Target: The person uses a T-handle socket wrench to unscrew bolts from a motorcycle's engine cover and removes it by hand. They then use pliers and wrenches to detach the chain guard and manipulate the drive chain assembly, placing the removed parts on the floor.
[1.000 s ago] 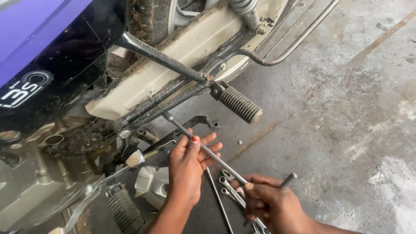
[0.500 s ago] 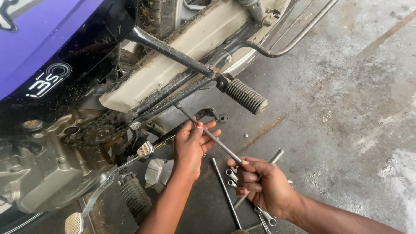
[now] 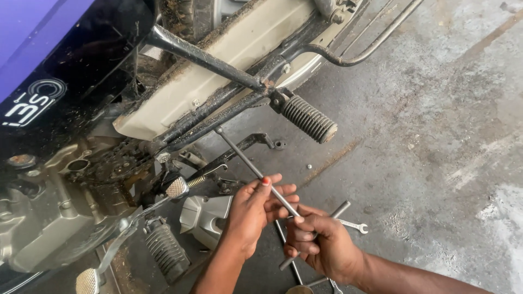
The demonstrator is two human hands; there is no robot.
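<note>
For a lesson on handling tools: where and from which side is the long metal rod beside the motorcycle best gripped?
Probably at its near end. The long metal rod slants up toward the ribbed footpeg and frame, so its far end is crowded. The right hand grips the crossbar end from below; the left hand pinches the mid-shaft, steadying it.

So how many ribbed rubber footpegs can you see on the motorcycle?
2: one footpeg sticks out above the hands, another footpeg sits lower left near the engine. Others may be hidden.

A long, slim steel T-handle wrench point(image 3: 256, 170) slants up-left, its socket tip just below the motorcycle's black frame tube point(image 3: 218, 111); its crossbar sits low, away from the tube, seemingly partly hidden.
</note>
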